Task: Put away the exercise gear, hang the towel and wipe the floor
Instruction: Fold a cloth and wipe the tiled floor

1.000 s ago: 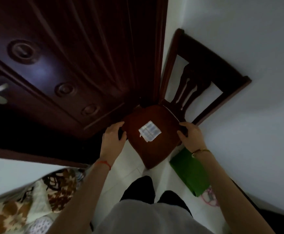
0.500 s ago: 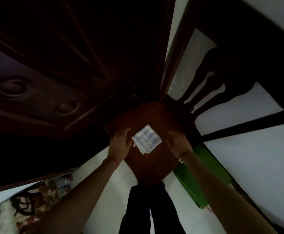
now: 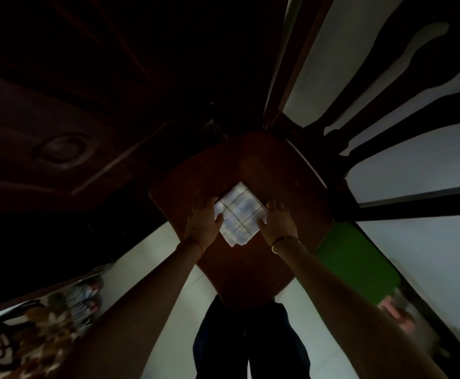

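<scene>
Both hands, left point(image 3: 202, 225) and right point(image 3: 277, 225), pinching folded towel point(image 3: 238, 214) edges on chair seat point(image 3: 250, 272). Hanging not done; floor point(image 3: 155, 255) wiping seemingly left.

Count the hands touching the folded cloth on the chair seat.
2. The left hand is at the cloth's left edge, the right hand at its right edge, both over the chair seat.
</scene>
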A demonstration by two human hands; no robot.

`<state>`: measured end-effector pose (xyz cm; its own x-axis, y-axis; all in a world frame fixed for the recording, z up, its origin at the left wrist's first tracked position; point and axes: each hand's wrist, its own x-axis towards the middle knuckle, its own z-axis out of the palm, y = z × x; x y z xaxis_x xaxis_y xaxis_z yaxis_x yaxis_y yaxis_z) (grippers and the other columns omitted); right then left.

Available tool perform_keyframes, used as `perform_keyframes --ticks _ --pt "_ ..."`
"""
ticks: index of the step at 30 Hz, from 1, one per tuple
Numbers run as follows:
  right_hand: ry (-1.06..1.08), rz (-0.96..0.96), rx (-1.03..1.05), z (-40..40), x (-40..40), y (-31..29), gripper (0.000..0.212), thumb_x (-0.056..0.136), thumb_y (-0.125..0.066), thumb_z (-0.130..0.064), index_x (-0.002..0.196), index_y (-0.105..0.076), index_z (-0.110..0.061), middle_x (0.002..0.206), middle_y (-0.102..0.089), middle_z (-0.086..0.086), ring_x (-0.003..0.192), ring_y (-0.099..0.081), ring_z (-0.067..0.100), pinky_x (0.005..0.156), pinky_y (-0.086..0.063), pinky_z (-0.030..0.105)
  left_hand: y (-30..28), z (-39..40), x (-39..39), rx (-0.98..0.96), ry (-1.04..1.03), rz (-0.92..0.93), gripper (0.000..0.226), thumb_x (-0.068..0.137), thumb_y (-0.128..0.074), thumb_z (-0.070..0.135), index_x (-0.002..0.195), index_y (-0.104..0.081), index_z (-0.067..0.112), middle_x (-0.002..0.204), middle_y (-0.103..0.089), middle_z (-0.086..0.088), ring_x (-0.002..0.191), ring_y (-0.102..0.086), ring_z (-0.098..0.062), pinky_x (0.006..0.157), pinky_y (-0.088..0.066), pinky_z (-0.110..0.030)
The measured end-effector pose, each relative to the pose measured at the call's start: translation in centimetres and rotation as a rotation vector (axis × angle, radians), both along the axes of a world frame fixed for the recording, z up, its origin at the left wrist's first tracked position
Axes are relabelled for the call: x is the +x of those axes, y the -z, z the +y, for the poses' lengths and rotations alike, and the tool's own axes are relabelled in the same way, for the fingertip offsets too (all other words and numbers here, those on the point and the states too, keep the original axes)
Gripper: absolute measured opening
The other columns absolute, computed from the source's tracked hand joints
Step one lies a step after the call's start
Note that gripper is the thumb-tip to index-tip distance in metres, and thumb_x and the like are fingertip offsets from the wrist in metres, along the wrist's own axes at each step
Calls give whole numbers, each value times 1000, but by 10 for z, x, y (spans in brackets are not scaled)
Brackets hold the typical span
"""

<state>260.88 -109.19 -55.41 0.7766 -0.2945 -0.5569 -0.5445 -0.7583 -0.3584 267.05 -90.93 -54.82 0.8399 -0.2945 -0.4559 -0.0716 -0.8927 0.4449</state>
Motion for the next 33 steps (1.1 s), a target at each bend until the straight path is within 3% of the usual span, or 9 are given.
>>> perform_keyframes --ticks 5,8,13,16,19,21,23,27,33 --pt "87 56 47 4 4 5 49 88 -60 -27 128 -43 -4 127 -51 15 118 -48 31 95 -46 43 7 -1 3 -18 -12 76 41 93 -64 20 131 -52 9 127 -60 -14 117 -58 -30 92 -53 -42" --pt "110 73 101 2 4 -2 40 84 -62 -22 120 -52 -7 123 -54 14 115 -50 31 91 -48 40 -3 1 5 -38 -62 202 29 93 -63 19 118 -60 5 107 -68 -13 99 -66 -28 72 -50 -29" --pt "323 72 286 -5 2 -51 25 84 -61 -13 106 -59 -2 96 -65 13 90 -63 30 66 -42 26 -58 3 7 -119 -100 280 17 89 -66 14 99 -64 1 86 -63 -4 80 -60 -17 54 -37 -13" --pt "456 -31 360 -13 -1 -104 29 86 -63 -15 110 -55 -1 92 -58 7 85 -57 25 66 -38 24 -110 0 13 -187 -147 345 9 87 -68 13 90 -64 6 84 -63 0 81 -58 -15 54 -37 -11" --pt "558 -116 443 -23 -3 -162 23 86 -65 -22 102 -54 -9 91 -60 4 86 -59 23 64 -48 28 -177 -5 16 -308 -177 435 11 81 -70 23 79 -60 18 80 -64 4 83 -62 -18 68 -46 -23" --pt "666 -179 565 -30 -6 -203 10 86 -65 -22 91 -59 -15 90 -65 4 88 -64 26 80 -55 43 -224 -10 11 -400 -178 462 20 74 -66 31 87 -61 16 84 -65 3 85 -63 -16 73 -48 -32" --pt "754 -247 675 -36 -12 -248 2 87 -65 -21 86 -63 -22 95 -68 6 92 -66 27 89 -52 47 -267 -17 0 -485 -178 505 32 81 -67 22 107 -59 6 97 -67 -2 91 -64 -14 78 -50 -30" --pt "718 -373 663 -41 -35 -334 9 93 -56 -31 89 -61 -25 93 -67 3 88 -65 23 85 -53 39 -337 -28 -23 -601 -193 522 31 90 -62 1 118 -55 13 110 -68 -2 105 -65 -16 88 -52 -30" --pt "652 -479 527 -42 -82 -415 20 97 -47 -33 104 -55 -17 102 -66 10 91 -65 27 84 -54 46 -412 -40 -55 -687 -183 507 41 90 -60 0 126 -53 16 118 -67 -5 108 -65 -19 93 -54 -37"
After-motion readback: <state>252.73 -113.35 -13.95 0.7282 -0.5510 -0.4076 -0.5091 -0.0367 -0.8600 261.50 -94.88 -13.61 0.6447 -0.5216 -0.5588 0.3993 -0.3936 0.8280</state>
